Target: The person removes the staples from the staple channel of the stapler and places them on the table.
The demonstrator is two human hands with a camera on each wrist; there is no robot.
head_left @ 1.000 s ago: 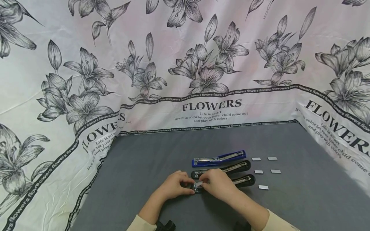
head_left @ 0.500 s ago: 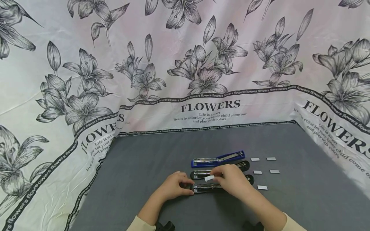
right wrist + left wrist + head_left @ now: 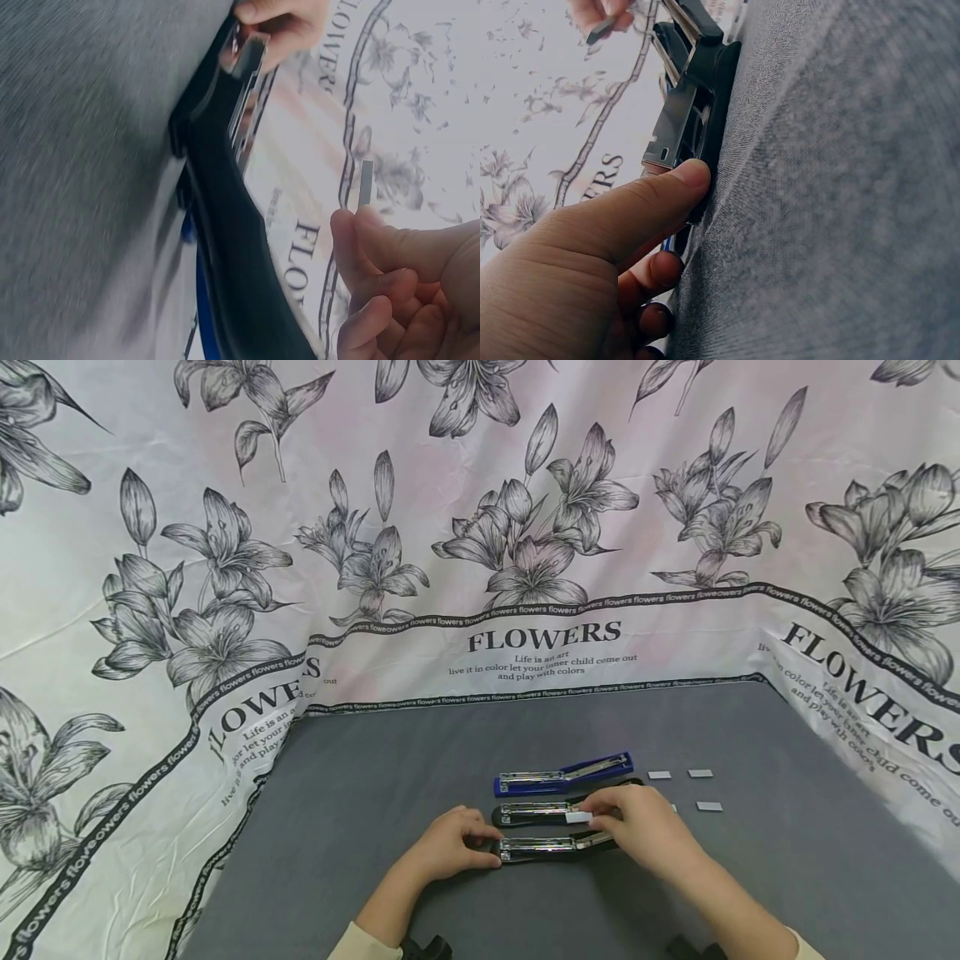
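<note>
Three opened staplers lie in a row on the grey cloth. The nearest is a black stapler [image 3: 536, 845], its top folded back to the right and its metal magazine showing. My left hand [image 3: 453, 843] grips its front end between thumb and fingers; the left wrist view shows the thumb against the black base [image 3: 721, 97]. Above the staplers, my right hand [image 3: 648, 827] pinches a small grey strip of staples [image 3: 578, 817], held clear of the magazines in the right wrist view. Behind lie a second black stapler [image 3: 528, 812], partly covered by the right hand, and a blue stapler [image 3: 525, 784].
Several more staple strips lie to the right, among them a far strip [image 3: 701, 773], one beside it [image 3: 659, 775] and a nearer one [image 3: 709, 807]. My right hand hides others. A flower-printed curtain [image 3: 390, 660] borders the grey cloth [image 3: 360, 760] at the back and sides.
My right hand has lifted the staple strip off the nearest stapler's magazine and moved right with it, uncovering that magazine. My left hand keeps its grip on the stapler's front end.
</note>
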